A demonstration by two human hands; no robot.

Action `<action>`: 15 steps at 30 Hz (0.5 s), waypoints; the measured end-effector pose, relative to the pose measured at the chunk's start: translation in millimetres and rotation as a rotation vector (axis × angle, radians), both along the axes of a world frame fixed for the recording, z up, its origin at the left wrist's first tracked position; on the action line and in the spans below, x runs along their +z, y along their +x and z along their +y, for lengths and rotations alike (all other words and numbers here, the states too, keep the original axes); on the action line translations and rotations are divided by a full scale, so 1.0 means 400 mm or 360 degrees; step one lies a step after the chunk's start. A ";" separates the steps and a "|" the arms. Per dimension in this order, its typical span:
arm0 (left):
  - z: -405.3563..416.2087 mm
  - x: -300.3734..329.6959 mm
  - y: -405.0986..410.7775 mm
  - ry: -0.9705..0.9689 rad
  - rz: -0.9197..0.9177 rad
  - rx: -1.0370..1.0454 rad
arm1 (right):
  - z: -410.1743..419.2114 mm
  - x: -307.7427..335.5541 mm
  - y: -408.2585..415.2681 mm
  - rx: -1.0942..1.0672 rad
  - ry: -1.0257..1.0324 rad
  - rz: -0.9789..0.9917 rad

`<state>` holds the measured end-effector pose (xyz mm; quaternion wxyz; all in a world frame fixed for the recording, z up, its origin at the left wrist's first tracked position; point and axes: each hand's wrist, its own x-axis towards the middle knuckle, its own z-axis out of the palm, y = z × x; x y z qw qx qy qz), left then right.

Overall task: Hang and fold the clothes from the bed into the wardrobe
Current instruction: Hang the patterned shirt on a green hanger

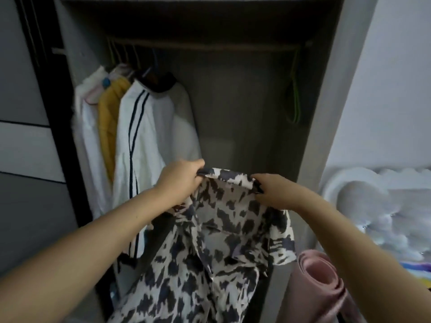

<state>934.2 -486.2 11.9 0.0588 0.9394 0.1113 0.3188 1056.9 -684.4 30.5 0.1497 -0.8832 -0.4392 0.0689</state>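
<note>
Both hands (224,185) hold patterned shirt (210,241) before open grey wardrobe (238,101).

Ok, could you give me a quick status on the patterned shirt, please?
Both hands, left hand and right hand, gripping patterned shirt at collar. Shirt not yet hung. Rail free mid-span; hung clothes bunched left.

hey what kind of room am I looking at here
Most likely a bedroom, at an open wardrobe: clothes hang from its rail, a green hanger hangs bare, and both hands hold up a patterned shirt.
</note>
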 end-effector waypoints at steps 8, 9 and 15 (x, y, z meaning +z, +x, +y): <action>0.219 0.017 0.163 -0.0916 -0.0181 0.0118 | 0.217 -0.012 0.116 -0.0072 -0.0304 -0.0030; 0.247 0.012 0.187 -0.0926 -0.0152 0.0070 | 0.234 -0.006 0.129 -0.0073 -0.0345 -0.0001; 0.353 0.060 0.371 -0.0951 -0.0032 -0.0215 | 0.307 0.137 0.255 -0.0367 -0.0181 -0.0138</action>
